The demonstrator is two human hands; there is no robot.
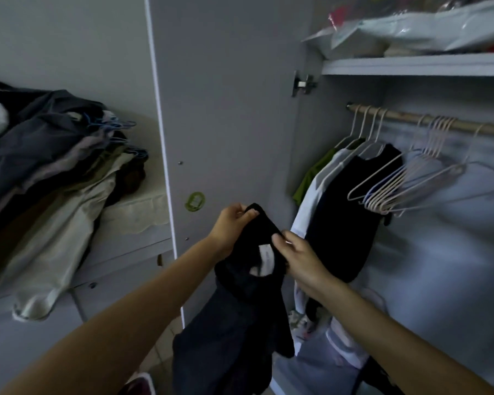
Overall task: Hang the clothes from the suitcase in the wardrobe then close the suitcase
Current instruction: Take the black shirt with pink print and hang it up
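A black garment (234,323) with a white label at its collar hangs in front of me, before the open wardrobe. My left hand (231,226) pinches its upper edge at one side. My right hand (300,258) grips the collar at the other side. Inside the wardrobe a wooden rail (405,118) carries a green top, a white top and a black top (345,212) on hangers. Several bare white hangers (405,183) hang further right on the rail. The suitcase is out of sight.
The open wardrobe door (226,109) stands just left of my hands. A pile of clothes with blue hangers (49,155) lies on a white unit at the left. A shelf (411,65) with plastic bags sits above the rail. Bags lie on the wardrobe floor.
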